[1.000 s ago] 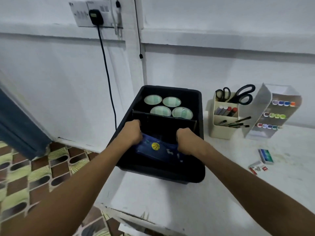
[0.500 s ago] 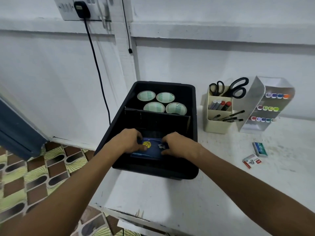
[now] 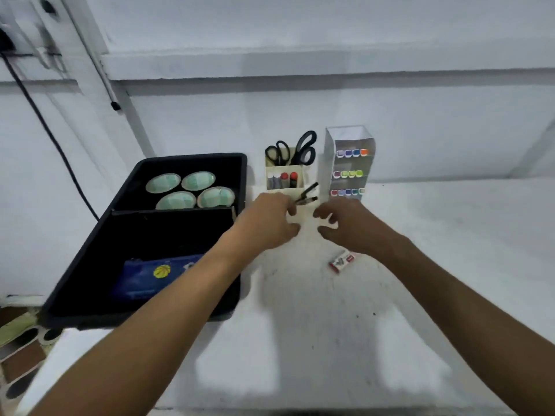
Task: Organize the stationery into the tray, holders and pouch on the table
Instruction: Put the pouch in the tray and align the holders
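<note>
The black tray (image 3: 90, 256) sits at the table's left; a blue pouch (image 3: 150, 276) with a yellow ball print lies in its near compartment, and several tape rolls (image 3: 189, 190) fill the far one. A cream holder (image 3: 285, 178) behind my hands carries scissors, markers and pens. Beside it stands a clear rack (image 3: 350, 163) of coloured markers. My left hand (image 3: 270, 220) and right hand (image 3: 345, 223) hover empty, fingers apart, just in front of the cream holder. A small red-and-white box (image 3: 342, 261) lies on the table near my right wrist.
The white table (image 3: 300, 340) meets a white wall behind the holders. A black cable (image 3: 45, 130) hangs down the wall at the left. Patterned floor tiles (image 3: 18, 349) show beyond the table's left edge.
Both hands let go of the blue pouch, which now lies in the tray, and moved right to the cream holder. The view has shifted right.
</note>
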